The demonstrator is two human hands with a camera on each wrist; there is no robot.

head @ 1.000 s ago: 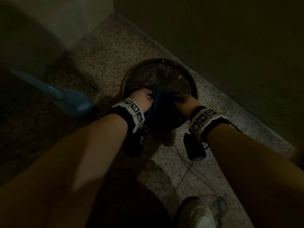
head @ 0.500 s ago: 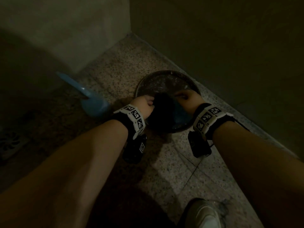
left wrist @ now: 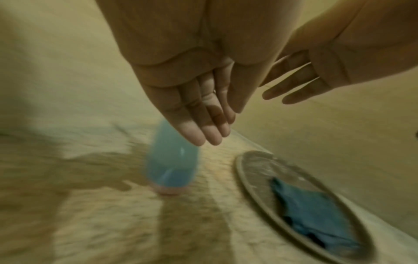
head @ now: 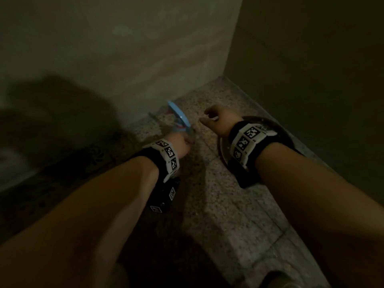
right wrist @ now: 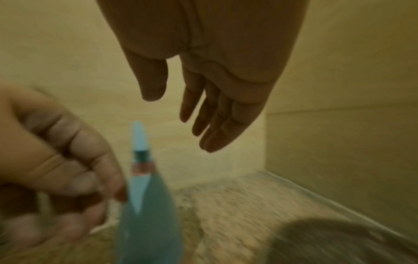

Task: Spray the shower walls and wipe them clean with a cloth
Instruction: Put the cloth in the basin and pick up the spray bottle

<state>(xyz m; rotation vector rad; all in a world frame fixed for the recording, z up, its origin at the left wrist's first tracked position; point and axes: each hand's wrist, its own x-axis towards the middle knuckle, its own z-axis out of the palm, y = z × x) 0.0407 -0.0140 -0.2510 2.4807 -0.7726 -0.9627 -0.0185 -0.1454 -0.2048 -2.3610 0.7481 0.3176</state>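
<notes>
A blue spray bottle (head: 179,119) stands on the floor near the corner of the shower walls (head: 145,59). My left hand (head: 182,145) is right at it, fingers straight (left wrist: 203,132) over its top (left wrist: 172,160); I cannot tell if they touch. Beside it my right hand (head: 209,119) hangs empty with relaxed fingers (right wrist: 203,135), above and to the right of the bottle (right wrist: 147,223). The blue cloth (left wrist: 316,219) lies bunched in a round metal basin (left wrist: 248,184) by the right wall. In the head view my right wrist covers most of the basin (head: 220,149), and the cloth is hidden.
The floor (head: 228,215) is speckled stone, with a dark wet patch (left wrist: 90,169) left of the bottle. The right wall (head: 311,80) runs close along the basin. My shoe (head: 280,281) shows at the bottom edge. The room is dim and the wrist views are blurred.
Both hands let go of the cloth in the basin and moved left. The left hand has come to the spray bottle. The head view has lifted toward the wall corner.
</notes>
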